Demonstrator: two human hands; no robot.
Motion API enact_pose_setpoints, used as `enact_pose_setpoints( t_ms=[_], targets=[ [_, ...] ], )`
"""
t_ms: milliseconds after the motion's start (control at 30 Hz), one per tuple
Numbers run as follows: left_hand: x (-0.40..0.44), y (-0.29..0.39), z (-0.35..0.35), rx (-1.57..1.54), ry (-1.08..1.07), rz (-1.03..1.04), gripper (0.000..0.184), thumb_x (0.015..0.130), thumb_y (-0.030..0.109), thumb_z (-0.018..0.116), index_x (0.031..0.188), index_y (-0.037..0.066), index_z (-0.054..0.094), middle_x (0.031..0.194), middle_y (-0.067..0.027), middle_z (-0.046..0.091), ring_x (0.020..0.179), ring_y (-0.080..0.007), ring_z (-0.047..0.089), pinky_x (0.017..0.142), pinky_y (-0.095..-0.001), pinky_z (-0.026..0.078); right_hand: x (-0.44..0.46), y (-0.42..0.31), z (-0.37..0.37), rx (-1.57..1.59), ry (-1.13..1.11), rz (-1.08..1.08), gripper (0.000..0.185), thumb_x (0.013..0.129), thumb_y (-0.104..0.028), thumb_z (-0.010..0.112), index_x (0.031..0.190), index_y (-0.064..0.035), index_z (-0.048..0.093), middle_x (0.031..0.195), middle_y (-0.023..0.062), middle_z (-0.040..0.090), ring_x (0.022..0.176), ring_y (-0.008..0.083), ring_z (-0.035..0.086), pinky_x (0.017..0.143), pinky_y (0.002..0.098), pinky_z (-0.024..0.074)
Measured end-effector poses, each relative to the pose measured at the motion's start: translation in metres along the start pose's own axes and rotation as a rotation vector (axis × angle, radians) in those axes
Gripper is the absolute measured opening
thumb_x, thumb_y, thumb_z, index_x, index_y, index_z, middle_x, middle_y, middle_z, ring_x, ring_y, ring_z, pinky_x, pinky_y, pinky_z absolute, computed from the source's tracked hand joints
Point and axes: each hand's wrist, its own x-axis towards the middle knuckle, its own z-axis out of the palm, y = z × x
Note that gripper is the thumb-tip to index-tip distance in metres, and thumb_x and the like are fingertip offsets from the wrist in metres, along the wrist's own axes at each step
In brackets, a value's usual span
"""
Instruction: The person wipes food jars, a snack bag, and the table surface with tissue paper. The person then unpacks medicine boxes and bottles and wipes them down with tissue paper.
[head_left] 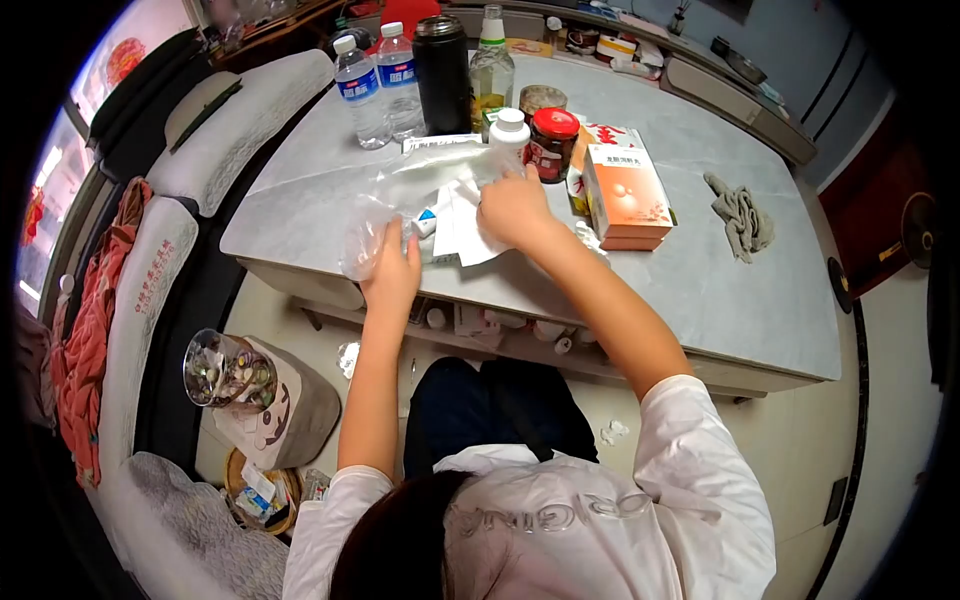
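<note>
A crumpled clear plastic bag [415, 180] lies near the front edge of the grey table. My left hand [392, 268] is closed on the bag's near left side, fingers pointing away from me. A small white item with a blue mark [427, 222] shows beside those fingers. White paper [460, 225] spreads between my hands, hanging slightly past the table edge. At the bag's right side, my right hand [513, 208] has its fingers curled on the film, against the paper; the fingertips are partly hidden. Just beyond it stand a white bottle [509, 133] and a red-lidded jar [553, 145].
Two water bottles [378, 95], a black flask [442, 75] and a glass bottle [491, 70] stand behind the bag. An orange-and-white box [628, 195] is to the right, and a grey cloth [740, 217] lies farther right. A bin [290, 400] stands at lower left.
</note>
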Motion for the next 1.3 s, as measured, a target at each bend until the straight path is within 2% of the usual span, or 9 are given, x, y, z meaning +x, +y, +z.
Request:
enact_pose_setpoints(
  t_ms=[100, 300, 433, 633, 700, 767, 900, 1067, 1300],
  targets=[
    [0.015, -0.002, 0.002, 0.057, -0.13, -0.028, 0.051, 0.073, 0.031, 0.06, 0.114, 0.003, 0.048, 0.097, -0.0147, 0.056, 0.093, -0.0307, 0.05, 0.08, -0.037, 0.04, 0.007, 0.015, 0.001, 0.186, 0.027, -0.077, 0.022, 0.068, -0.02, 0.049, 0.071, -0.0025, 0.061, 0.075, 0.0151, 0.06, 0.078, 0.0301, 0.056, 0.081, 0.0434, 0.036],
    [0.033, 0.007, 0.02, 0.104, -0.15, 0.294, 0.05, 0.067, 0.027, 0.065, 0.109, 0.004, 0.054, 0.096, -0.0133, 0.058, 0.088, -0.0298, 0.05, 0.079, -0.0363, 0.04, -0.004, 0.037, 0.002, 0.62, 0.465, -0.238, 0.02, 0.069, -0.019, 0.049, 0.068, 0.0, 0.057, 0.067, 0.0134, 0.056, 0.066, 0.0311, 0.052, 0.081, 0.0406, 0.0369],
    [0.041, 0.013, 0.033, 0.134, -0.26, 0.162, 0.04, 0.069, 0.022, 0.063, 0.103, 0.002, 0.057, 0.091, -0.0137, 0.06, 0.076, -0.029, 0.054, 0.073, -0.0371, 0.042, -0.003, 0.045, -0.006, 0.674, 0.576, -0.165, 0.02, 0.069, -0.017, 0.048, 0.067, 0.0008, 0.056, 0.066, 0.014, 0.054, 0.066, 0.0302, 0.052, 0.08, 0.0412, 0.0372],
    [0.033, 0.034, -0.022, -0.297, 0.019, 0.002, 0.039, 0.074, 0.016, 0.063, 0.108, 0.0, 0.055, 0.09, -0.0124, 0.061, 0.068, -0.016, 0.055, 0.062, -0.0268, 0.044, -0.001, 0.049, -0.009, 1.014, 0.626, -0.063, 0.02, 0.073, -0.018, 0.05, 0.074, 0.0014, 0.055, 0.07, 0.0166, 0.056, 0.064, 0.0303, 0.052, 0.066, 0.0367, 0.0406],
    [0.035, 0.036, -0.016, -0.447, 0.02, 0.038, 0.036, 0.076, 0.012, 0.062, 0.109, 0.0, 0.055, 0.088, -0.0114, 0.059, 0.066, -0.0124, 0.053, 0.059, -0.0236, 0.043, -0.002, 0.044, -0.007, 1.451, 0.486, -0.067, 0.024, 0.081, -0.019, 0.046, 0.08, 0.0044, 0.053, 0.069, 0.0064, 0.055, 0.065, 0.0093, 0.048, 0.059, 0.0266, 0.0393],
    [0.04, 0.039, -0.002, -0.539, 0.03, 0.053, 0.035, 0.076, 0.012, 0.062, 0.108, 0.001, 0.055, 0.087, -0.0127, 0.058, 0.065, -0.0156, 0.055, 0.058, -0.0251, 0.043, 0.007, 0.052, 0.009, 1.442, 0.419, -0.117, 0.023, 0.086, -0.019, 0.045, 0.087, 0.0012, 0.055, 0.071, -0.0051, 0.05, 0.063, 0.0026, 0.042, 0.056, 0.0198, 0.0358],
    [0.056, 0.012, 0.017, -0.637, -0.054, 0.085, 0.034, 0.077, 0.01, 0.061, 0.108, 0.001, 0.055, 0.09, -0.0101, 0.059, 0.067, -0.0119, 0.055, 0.059, -0.0232, 0.043, 0.007, 0.046, 0.009, 1.806, 0.384, -0.055, 0.021, 0.085, -0.018, 0.045, 0.082, 0.0004, 0.055, 0.075, -0.0019, 0.054, 0.066, 0.0041, 0.046, 0.059, 0.0211, 0.0387],
    [0.042, 0.007, 0.001, -1.292, -0.1, -0.125, 0.034, 0.085, 0.008, 0.05, 0.113, -0.008, 0.045, 0.098, -0.0129, 0.056, 0.076, -0.0166, 0.058, 0.071, -0.0278, 0.047, -0.001, 0.043, -0.017, 2.174, 0.687, 0.077, 0.018, 0.085, -0.017, 0.045, 0.084, -0.0018, 0.055, 0.072, -0.0037, 0.051, 0.063, 0.0038, 0.043, 0.058, 0.0196, 0.0358],
    [0.055, 0.095, -0.009, -1.454, -0.139, -0.012, 0.036, 0.087, 0.015, 0.046, 0.115, -0.007, 0.042, 0.107, -0.0167, 0.053, 0.087, -0.0193, 0.056, 0.079, -0.0299, 0.044, -0.008, 0.073, -0.015, 2.016, 0.592, -0.083, 0.026, 0.088, -0.017, 0.037, 0.104, 0.0009, 0.048, 0.1, 0.0085, 0.054, 0.093, 0.0155, 0.051, 0.084, 0.0288, 0.0384]
  ],
)
